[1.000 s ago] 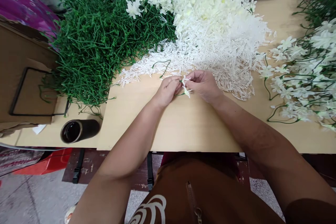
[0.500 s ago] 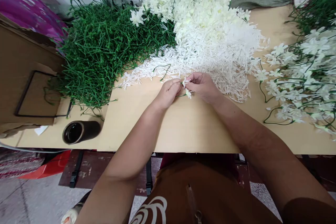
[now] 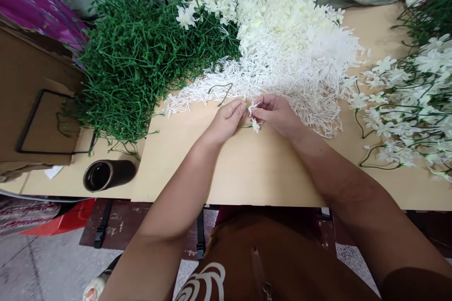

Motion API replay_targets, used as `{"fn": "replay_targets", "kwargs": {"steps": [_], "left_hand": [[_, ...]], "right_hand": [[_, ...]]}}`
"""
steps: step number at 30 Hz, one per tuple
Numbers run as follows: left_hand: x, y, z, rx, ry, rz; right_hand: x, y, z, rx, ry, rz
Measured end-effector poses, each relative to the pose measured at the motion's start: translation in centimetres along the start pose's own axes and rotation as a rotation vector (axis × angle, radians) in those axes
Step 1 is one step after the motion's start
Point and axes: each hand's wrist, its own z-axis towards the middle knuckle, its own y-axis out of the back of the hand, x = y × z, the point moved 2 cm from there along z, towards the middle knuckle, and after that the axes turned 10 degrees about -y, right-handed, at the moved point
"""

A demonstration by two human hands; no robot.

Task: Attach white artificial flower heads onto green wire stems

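Note:
My left hand (image 3: 226, 121) and my right hand (image 3: 277, 114) meet over the middle of the wooden table (image 3: 254, 169). Both pinch a thin green stem with small white flowers (image 3: 254, 124) between their fingertips. Just beyond my hands lies a heap of white plastic flower centres (image 3: 282, 75). A big pile of cream-white petals (image 3: 261, 0) rises behind that heap. A mound of bare green stems (image 3: 137, 56) fills the table's left half.
Finished stems with white flowers (image 3: 406, 103) lie at the right. A dark cylinder (image 3: 108, 175) lies on its side near the front left edge. A cardboard box (image 3: 31, 103) stands at the far left. A red object (image 3: 60, 223) sits under the table.
My hands stay in the same spot, fingers working slightly on the flower stem. The camera view has shifted a little; nothing else moved.

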Motion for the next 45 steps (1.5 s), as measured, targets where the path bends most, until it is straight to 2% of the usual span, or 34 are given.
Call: {"fn": "replay_targets", "kwargs": {"steps": [16, 25, 30, 35, 39, 45], "left_hand": [[-0.03, 0.22, 0.02, 0.044, 0.029, 0.013], [0.34, 0.23, 0.07, 0.058, 0.023, 0.025], [0.53, 0.17, 0.19, 0.050, -0.030, 0.095], [0.66, 0.13, 0.33, 0.093, -0.074, 0.203], [0.91, 0.26, 0.26, 0.099, -0.057, 0.212], [0.68, -0.15, -0.11, 0.123, -0.034, 0.076]], "right_hand": [[-0.10, 0.22, 0.14, 0.065, -0.044, -0.042], [0.41, -0.23, 0.05, -0.017, -0.171, -0.006], [0.41, -0.32, 0.07, -0.005, -0.179, -0.053], [0.61, -0.47, -0.21, -0.055, -0.176, -0.120], [0.59, -0.36, -0.38, -0.004, -0.175, -0.074], [0.43, -0.05, -0.30, 0.115, -0.142, 0.037]]}}
